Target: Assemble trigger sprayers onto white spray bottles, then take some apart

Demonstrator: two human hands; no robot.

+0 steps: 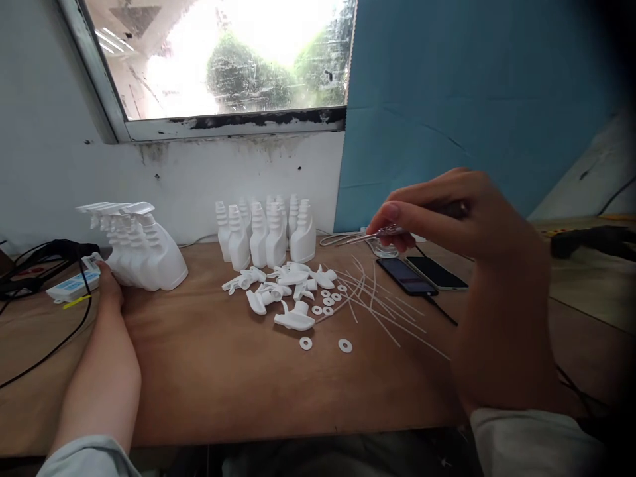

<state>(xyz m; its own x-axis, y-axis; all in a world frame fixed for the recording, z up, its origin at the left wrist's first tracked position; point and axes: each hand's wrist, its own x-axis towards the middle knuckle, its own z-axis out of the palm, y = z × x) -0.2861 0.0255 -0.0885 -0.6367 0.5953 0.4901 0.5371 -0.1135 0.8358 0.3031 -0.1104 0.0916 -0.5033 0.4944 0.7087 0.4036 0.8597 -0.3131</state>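
Observation:
My right hand [442, 212] is raised above the right side of the table. Its thumb and fingers pinch a slim pen-like tool [387, 231] with a shiny metal front end pointing left; its exact kind is unclear. On the far left, my left hand [109, 286] rests beside a row of white spray bottles [154, 258] with trigger heads on. A white-and-blue box [74, 286] and a small white piece [91, 260] are at its fingers, which are mostly hidden. Loose white trigger heads [295, 317] lie mid-table, with white ring washers [344, 345] and thin tubes [372, 298] to their right.
Several headless white bottles [275, 242] stand by the wall below the window. Two phones [407, 275] lie at the right, one with a black cable [441, 310]. More dark cables [50, 255] run along the left edge. A blue sheet [447, 99] hangs behind.

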